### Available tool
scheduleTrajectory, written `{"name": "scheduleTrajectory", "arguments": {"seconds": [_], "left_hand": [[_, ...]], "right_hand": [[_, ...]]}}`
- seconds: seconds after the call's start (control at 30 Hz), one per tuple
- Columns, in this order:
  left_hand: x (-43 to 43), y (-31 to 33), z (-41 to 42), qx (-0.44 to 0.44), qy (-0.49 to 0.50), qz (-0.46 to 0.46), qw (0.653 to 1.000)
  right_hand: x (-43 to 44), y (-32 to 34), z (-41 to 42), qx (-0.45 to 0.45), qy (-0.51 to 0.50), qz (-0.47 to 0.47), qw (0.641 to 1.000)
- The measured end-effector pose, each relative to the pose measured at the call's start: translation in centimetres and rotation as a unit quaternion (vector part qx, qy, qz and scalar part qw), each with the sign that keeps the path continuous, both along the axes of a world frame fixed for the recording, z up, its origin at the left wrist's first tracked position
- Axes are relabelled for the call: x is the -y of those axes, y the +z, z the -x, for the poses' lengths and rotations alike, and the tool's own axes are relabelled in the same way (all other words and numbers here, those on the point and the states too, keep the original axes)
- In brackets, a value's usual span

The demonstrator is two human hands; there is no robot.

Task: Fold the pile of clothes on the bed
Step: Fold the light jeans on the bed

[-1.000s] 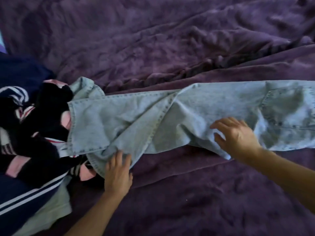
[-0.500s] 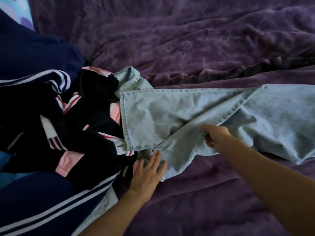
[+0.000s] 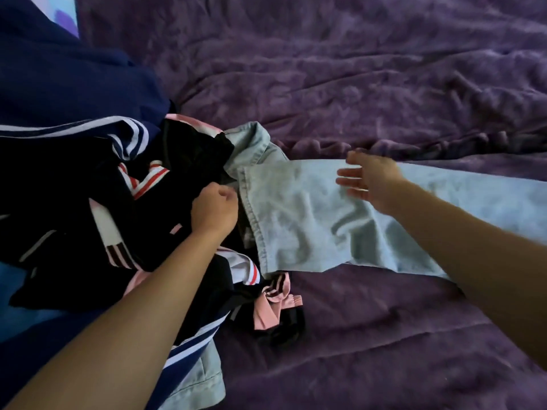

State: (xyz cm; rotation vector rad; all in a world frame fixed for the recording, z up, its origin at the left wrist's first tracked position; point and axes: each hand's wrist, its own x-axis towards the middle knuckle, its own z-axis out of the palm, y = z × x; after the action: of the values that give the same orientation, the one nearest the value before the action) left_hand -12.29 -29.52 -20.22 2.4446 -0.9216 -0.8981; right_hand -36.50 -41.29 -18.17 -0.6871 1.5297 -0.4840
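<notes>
Both hands have let go of the jeans' [image 3: 310,220] lower fold: the left hand [image 3: 214,208] now fists dark pile [image 3: 88,184] fabric, the right hand [image 3: 371,180] hovers open-fingered, empty, over jeans spread on the purple bed [image 3: 355,69].

My one head camera looks forward and steeply down, close over the purple bed [image 3: 384,84]; the clothes pile [image 3: 74,202] fills the near left.
</notes>
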Motion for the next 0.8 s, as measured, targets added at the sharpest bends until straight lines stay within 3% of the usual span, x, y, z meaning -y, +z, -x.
{"name": "scheduleTrajectory", "arguments": {"seconds": [0.07, 0.13, 0.17, 0.3, 0.37, 0.47, 0.7, 0.8], "left_hand": [[-0.1, -0.7, 0.3, -0.01, -0.003, 0.001, 1.0], [-0.3, -1.1, 1.8, -0.058, -0.005, -0.008, 0.998], [-0.7, -1.4, 2.8, -0.075, -0.017, -0.021, 0.997], [-1.5, -1.8, 4.7, -0.01, -0.038, -0.026, 0.999], [-0.5, -1.6, 3.6, 0.03, -0.009, 0.015, 0.999], [1.3, -1.5, 2.2, 0.099, 0.024, 0.006, 0.995], [0.1, -3.9, 5.4, -0.141, 0.111, 0.023, 0.983], [0.5, -3.5, 4.7, -0.16, 0.102, 0.044, 0.981]], "right_hand": [[-2.2, -1.9, 0.3, -0.155, 0.084, 0.101, 0.979], [-5.0, -3.9, 1.6, -0.316, 0.204, 0.171, 0.911], [-6.4, -5.0, 2.3, -0.349, 0.256, 0.177, 0.884], [-9.5, -8.5, 4.4, -0.365, 0.421, 0.178, 0.811], [-9.3, -9.1, 4.7, -0.393, 0.442, 0.213, 0.778], [-8.7, -9.3, 4.8, -0.448, 0.454, 0.263, 0.724], [-8.8, -11.3, 5.0, -0.449, 0.521, 0.175, 0.704], [-8.4, -11.6, 5.1, -0.443, 0.537, 0.158, 0.7]]}}
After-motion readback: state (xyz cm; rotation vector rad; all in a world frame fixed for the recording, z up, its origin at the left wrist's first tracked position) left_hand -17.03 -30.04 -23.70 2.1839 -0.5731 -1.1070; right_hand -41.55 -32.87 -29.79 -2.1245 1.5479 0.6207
